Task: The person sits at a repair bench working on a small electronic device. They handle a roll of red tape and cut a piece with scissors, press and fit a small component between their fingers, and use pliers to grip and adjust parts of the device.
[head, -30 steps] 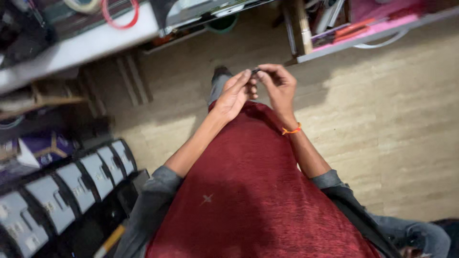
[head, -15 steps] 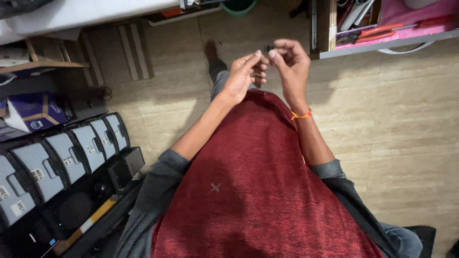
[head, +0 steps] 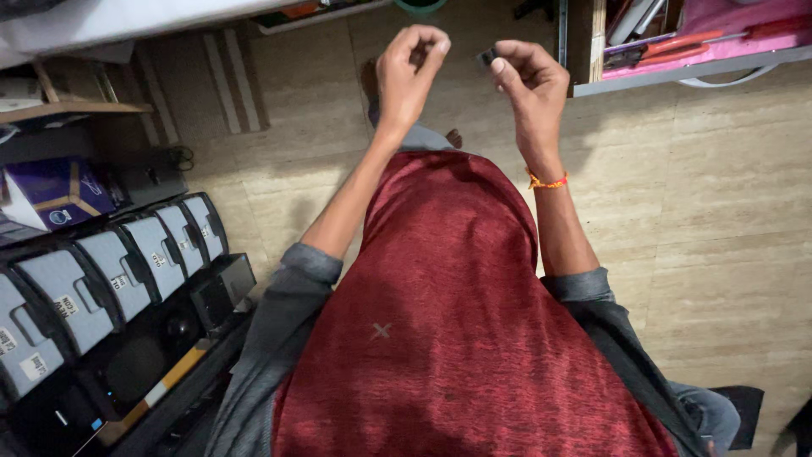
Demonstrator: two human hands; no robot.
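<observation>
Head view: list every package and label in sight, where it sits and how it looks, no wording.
Purple box: far left on a shelf, boxy carton, purple with tan edges and a round pale mark.
Grey cases: lower left, a row of rounded grey units with dark rims.
White stickers: small pale rectangles, one on each grey case front.
No screens visible.

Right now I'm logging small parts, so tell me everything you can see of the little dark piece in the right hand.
The small dark piece is pinched at the fingertips of the right hand, raised in front of the chest above the tan floor. It looks blackish with a faint sheen, too small to tell shape or material. The left hand, pinched shut beside it, does not touch it.
</observation>
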